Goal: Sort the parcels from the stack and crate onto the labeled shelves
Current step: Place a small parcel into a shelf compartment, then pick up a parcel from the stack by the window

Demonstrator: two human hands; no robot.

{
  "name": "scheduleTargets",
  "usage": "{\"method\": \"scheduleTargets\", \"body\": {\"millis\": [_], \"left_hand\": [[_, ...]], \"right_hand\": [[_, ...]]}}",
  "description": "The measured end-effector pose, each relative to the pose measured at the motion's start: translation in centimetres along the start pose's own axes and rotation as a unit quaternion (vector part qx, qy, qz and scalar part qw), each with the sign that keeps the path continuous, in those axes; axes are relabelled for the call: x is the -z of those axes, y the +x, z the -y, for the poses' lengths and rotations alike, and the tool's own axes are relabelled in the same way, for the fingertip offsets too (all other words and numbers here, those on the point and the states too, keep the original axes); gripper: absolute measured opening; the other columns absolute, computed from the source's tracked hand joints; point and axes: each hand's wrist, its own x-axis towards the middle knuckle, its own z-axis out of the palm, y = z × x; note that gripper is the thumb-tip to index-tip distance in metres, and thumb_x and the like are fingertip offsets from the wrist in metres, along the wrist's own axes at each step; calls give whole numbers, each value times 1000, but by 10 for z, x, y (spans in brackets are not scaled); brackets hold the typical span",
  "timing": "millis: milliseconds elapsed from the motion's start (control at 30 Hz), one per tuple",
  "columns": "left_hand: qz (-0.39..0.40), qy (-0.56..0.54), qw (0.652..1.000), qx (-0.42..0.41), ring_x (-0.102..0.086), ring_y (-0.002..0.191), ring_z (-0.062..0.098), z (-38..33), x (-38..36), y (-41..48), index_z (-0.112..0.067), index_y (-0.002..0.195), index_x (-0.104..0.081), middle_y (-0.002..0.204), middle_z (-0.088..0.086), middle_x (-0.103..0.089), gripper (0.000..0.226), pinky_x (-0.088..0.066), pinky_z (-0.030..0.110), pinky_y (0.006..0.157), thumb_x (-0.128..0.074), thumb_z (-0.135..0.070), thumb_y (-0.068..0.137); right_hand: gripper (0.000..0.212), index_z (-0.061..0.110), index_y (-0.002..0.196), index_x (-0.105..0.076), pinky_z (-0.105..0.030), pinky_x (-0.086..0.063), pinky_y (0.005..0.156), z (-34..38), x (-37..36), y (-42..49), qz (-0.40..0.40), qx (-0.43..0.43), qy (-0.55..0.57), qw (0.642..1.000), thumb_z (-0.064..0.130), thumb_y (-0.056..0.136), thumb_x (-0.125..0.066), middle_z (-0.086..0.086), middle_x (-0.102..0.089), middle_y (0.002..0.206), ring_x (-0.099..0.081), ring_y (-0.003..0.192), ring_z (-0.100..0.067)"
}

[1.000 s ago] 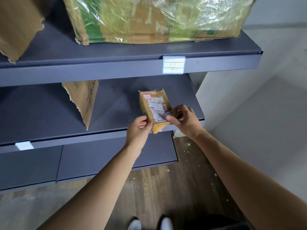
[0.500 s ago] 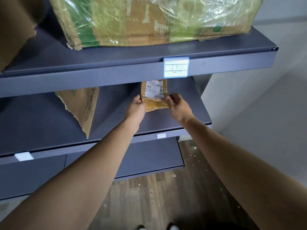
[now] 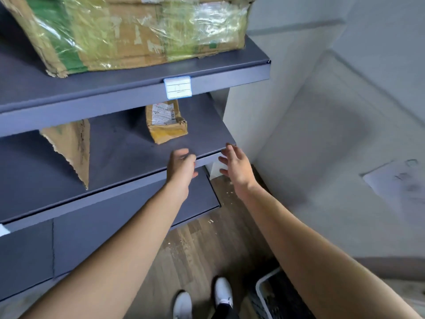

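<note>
Grey shelf [image 3: 128,157], parcel [image 3: 166,122], torn cardboard [image 3: 71,146]

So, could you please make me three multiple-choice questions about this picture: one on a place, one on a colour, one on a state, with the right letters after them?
1. Where is the small parcel?
A. on the top shelf
B. on the middle shelf, below the label
C. on the floor

2. What colour are the shoes?
A. black
B. white
C. red

3. How are the left hand and the right hand?
A. both grip the parcel
B. only the left grips it
C. both are open and hold nothing

Answers:
1 B: the parcel lies on the shelf just under the labelled edge.
2 B: both shoes at the bottom of the view are white.
3 C: the fingers are spread near the shelf's front edge, apart from the parcel.
</note>
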Motion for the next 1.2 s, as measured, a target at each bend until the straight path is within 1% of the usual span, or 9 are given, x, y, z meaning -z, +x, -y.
{"method": "scheduleTargets", "body": {"millis": [67, 167, 267, 433, 600, 700, 800, 1000, 1200], "left_hand": [[53, 5, 999, 11, -59, 106, 26, 6, -26, -26, -13, 119, -55, 115, 10, -59, 26, -54, 36, 80, -51, -7, 94], [140, 25, 990, 22, -62, 103, 23, 14, -68, -69, -12, 127, -55, 116, 10, -62, 33, -55, 36, 79, -51, -8, 94], [217, 38, 975, 20, -62, 99, 20, 18, -109, -113, -13, 125, -55, 113, 8, -62, 31, -55, 37, 80, -51, -9, 94], [310, 77, 948, 8, -62, 103, 21, 30, -172, -184, -20, 117, -56, 116, 7, -62, 26, -54, 43, 91, -52, -9, 94], [385, 131, 913, -4, -60, 109, 23, 59, -225, -262, -19, 122, -55, 118, 9, -61, 28, -54, 40, 90, -51, -10, 95], [411, 162, 897, -5, -60, 107, 22, 80, -253, -311, -16, 127, -53, 111, 7, -60, 32, -53, 42, 95, -51, -10, 96], [433, 179, 883, -7, -59, 98, 19, 104, -278, -357, -15, 125, -53, 97, 2, -58, 31, -55, 37, 87, -50, -8, 95], [469, 233, 851, -38, -55, 99, 17, 146, -317, -428, -12, 132, -51, 96, -1, -55, 37, -53, 34, 82, -49, -7, 96], [488, 303, 816, -65, -55, 93, 13, 182, -353, -453, -13, 138, -48, 106, -2, -55, 41, -52, 37, 90, -47, -10, 97]], "right_hand": [[29, 18, 125, -50, -46, -51, 93, 3, 29, -24, -42, -12, 35, 998, 35, 105, -39, 0, -59, 120, -61, 104, -15], [29, 17, 124, -52, -42, -53, 85, 6, 81, -60, -111, -14, 56, 992, 34, 104, -39, -5, -60, 120, -64, 96, -14], [28, 21, 125, -51, -44, -54, 92, 10, 138, -100, -177, -11, 67, 982, 36, 104, -38, 1, -59, 118, -64, 103, -17], [29, 23, 127, -51, -48, -54, 93, 8, 224, -163, -289, -2, 82, 954, 37, 104, -39, 1, -58, 122, -65, 99, -14], [36, 19, 135, -48, -42, -55, 90, -16, 301, -230, -361, -2, 91, 928, 36, 105, -38, 2, -57, 123, -64, 101, -15], [35, 19, 134, -49, -39, -55, 85, -38, 347, -270, -395, -11, 96, 914, 35, 104, -39, 0, -58, 124, -64, 102, -16], [35, 19, 132, -50, -34, -53, 75, -59, 391, -310, -419, -16, 98, 902, 34, 104, -38, -2, -60, 122, -63, 95, -12], [32, 25, 125, -53, -49, -51, 97, -102, 459, -364, -453, -62, 65, 887, 36, 100, -38, 5, -61, 115, -62, 107, -17], [41, 16, 139, -47, -30, -41, 93, -143, 502, -390, -472, -131, 24, 872, 32, 102, -37, -1, -56, 133, -52, 119, -17]]}}
